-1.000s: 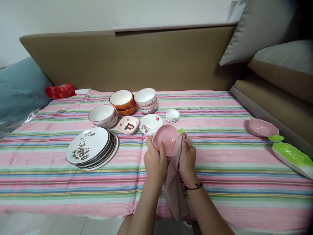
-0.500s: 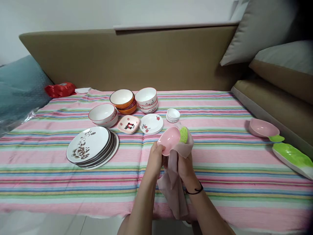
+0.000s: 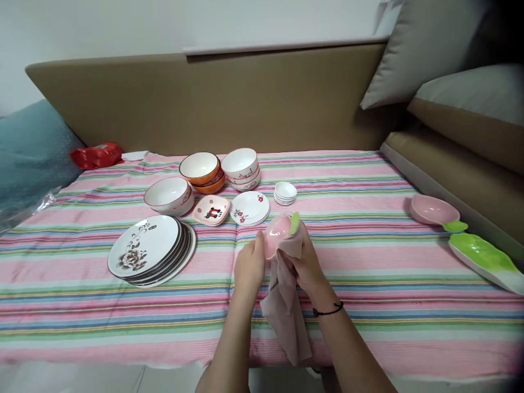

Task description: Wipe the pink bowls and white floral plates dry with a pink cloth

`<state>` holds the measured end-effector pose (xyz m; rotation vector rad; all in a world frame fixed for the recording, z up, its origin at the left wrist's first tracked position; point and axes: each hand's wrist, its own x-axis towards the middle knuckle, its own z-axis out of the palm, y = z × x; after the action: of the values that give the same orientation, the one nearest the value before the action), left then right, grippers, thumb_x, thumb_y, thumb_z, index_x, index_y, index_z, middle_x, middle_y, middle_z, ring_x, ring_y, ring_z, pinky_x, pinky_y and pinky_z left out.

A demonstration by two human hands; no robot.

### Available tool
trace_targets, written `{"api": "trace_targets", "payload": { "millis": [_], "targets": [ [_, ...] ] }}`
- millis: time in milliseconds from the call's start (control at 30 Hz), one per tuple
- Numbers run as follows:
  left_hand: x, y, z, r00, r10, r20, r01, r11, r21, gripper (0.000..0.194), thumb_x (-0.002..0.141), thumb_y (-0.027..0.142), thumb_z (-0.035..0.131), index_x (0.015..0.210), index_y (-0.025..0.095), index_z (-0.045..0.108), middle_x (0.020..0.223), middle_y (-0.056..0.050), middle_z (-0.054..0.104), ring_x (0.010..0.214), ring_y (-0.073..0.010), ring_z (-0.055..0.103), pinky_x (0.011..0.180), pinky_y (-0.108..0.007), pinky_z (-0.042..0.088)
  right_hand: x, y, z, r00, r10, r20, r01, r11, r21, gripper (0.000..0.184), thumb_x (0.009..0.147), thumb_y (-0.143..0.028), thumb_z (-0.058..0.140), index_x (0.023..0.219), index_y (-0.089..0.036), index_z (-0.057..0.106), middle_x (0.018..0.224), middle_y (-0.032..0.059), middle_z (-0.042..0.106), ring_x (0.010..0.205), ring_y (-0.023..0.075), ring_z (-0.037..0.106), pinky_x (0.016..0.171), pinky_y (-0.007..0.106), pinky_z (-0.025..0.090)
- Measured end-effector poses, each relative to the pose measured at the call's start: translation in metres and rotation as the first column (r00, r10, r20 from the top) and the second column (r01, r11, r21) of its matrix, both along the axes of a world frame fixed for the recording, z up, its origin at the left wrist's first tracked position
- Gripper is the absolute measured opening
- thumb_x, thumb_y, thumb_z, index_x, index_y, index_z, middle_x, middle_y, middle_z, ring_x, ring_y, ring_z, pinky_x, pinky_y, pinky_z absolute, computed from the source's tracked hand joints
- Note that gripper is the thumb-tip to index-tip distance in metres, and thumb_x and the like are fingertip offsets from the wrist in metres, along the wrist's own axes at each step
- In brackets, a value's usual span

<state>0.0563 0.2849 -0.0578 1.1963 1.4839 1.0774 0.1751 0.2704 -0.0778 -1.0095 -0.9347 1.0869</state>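
My left hand (image 3: 248, 268) grips the left edge of a small pink peach-shaped dish (image 3: 276, 233) with a green leaf tab, held tilted over the striped cloth. My right hand (image 3: 308, 267) presses a dusty-pink cloth (image 3: 285, 311) against the dish's underside and right side; the cloth hangs down between my wrists. A black band sits on my right wrist. Just beyond the dish lie small flowered plates (image 3: 249, 208) and a stack of tiny white saucers (image 3: 285, 192).
On the striped tablecloth (image 3: 368, 262): a stack of flower-painted plates (image 3: 149, 250) at left, a pink square dish (image 3: 211, 209), several bowls (image 3: 201, 171) behind. A second pink peach dish (image 3: 434, 210) and green leaf dish (image 3: 483, 260) lie far right. Sofa back and cushions surround.
The pink dish has been turned in my hands from facing me to tilted on its side, and lowered slightly. The cloth moved around its rim with my right hand.
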Motion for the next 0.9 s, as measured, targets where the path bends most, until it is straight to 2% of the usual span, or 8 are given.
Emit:
{"api": "trace_targets", "payload": {
  "millis": [67,133,300,467,567,667,767,900],
  "targets": [
    [-0.002,0.002,0.003,0.982,0.111,-0.151,-0.097,0.991,0.093,0.033,0.083,0.046,0.052,0.061,0.022,0.049,0.053,0.000,0.049,0.050,-0.0165,0.046,0.050,-0.026,0.028,0.000,0.000,-0.001,0.998,-0.047,-0.050,0.047,0.999,-0.009,0.078,0.059,-0.046,0.077,0.127,-0.024,0.044,0.113,0.0067,0.059,0.095,0.0213,0.059,0.074,0.031,0.053],
    [-0.004,0.004,0.006,0.978,0.137,-0.158,-0.108,0.978,0.180,0.028,0.087,0.042,0.048,0.069,0.022,0.054,0.062,-0.001,0.055,0.062,-0.0181,0.052,0.056,-0.026,0.033,0.001,0.001,-0.003,0.994,-0.099,-0.038,0.100,0.995,0.011,0.073,0.062,-0.048,0.074,0.125,-0.024,0.045,0.108,0.0058,0.061,0.092,0.0205,0.059,0.073,0.031,0.053],
    [-0.003,0.004,0.012,0.995,-0.098,0.034,0.079,0.931,0.357,0.032,0.091,0.038,0.042,0.085,0.018,0.065,0.090,-0.007,0.067,0.092,-0.0212,0.059,0.083,-0.030,0.042,0.006,0.004,-0.002,0.951,-0.212,0.224,0.191,0.975,0.111,0.080,0.059,-0.039,0.077,0.129,-0.021,0.042,0.120,0.0101,0.056,0.110,0.0258,0.054,0.092,0.040,0.048],
    [0.003,0.003,0.017,0.871,-0.348,0.346,0.279,0.931,0.235,0.041,0.087,0.048,0.049,0.101,0.015,0.069,0.099,-0.009,0.070,0.097,-0.0241,0.061,0.086,-0.033,0.045,-0.003,0.001,0.001,0.808,-0.257,0.530,0.141,0.958,0.249,0.075,0.061,-0.030,0.074,0.129,-0.019,0.044,0.130,0.0144,0.048,0.121,0.0300,0.047,0.100,0.047,0.043],
    [0.002,0.003,0.018,0.860,-0.330,0.388,0.290,0.944,0.161,0.034,0.073,0.044,0.070,0.091,0.015,0.072,0.086,-0.005,0.071,0.083,-0.0213,0.063,0.073,-0.028,0.048,-0.009,-0.001,0.001,0.692,-0.287,0.663,0.077,0.941,0.328,0.070,0.064,-0.024,0.069,0.130,-0.020,0.045,0.137,0.0145,0.041,0.125,0.0285,0.044,0.100,0.045,0.044],
    [-0.003,0.004,0.015,0.836,-0.282,0.470,0.260,0.959,0.113,0.029,0.074,0.040,0.071,0.089,0.015,0.072,0.077,-0.002,0.069,0.073,-0.0156,0.061,0.066,-0.023,0.046,-0.010,-0.003,0.003,0.645,-0.294,0.705,0.068,0.941,0.330,0.062,0.068,-0.018,0.063,0.129,-0.020,0.048,0.139,0.0127,0.041,0.127,0.0258,0.043,0.101,0.041,0.044],
    [-0.006,0.006,0.011,0.793,-0.225,0.566,0.203,0.974,0.103,0.025,0.076,0.039,0.070,0.085,0.016,0.072,0.074,0.000,0.066,0.067,-0.0111,0.057,0.061,-0.019,0.044,-0.006,-0.004,0.007,0.690,-0.266,0.673,0.051,0.946,0.321,0.056,0.075,-0.017,0.057,0.130,-0.021,0.049,0.140,0.0100,0.043,0.131,0.0232,0.040,0.107,0.041,0.037],
    [-0.006,0.006,0.010,0.700,-0.150,0.698,0.159,0.986,0.051,0.027,0.070,0.039,0.075,0.081,0.014,0.071,0.073,-0.001,0.065,0.060,-0.0085,0.055,0.052,-0.016,0.042,-0.001,-0.002,0.007,0.832,-0.237,0.502,0.118,0.959,0.257,0.050,0.085,-0.027,0.054,0.134,-0.023,0.047,0.138,0.0078,0.049,0.129,0.0230,0.044,0.108,0.042,0.036]
  ]
}}
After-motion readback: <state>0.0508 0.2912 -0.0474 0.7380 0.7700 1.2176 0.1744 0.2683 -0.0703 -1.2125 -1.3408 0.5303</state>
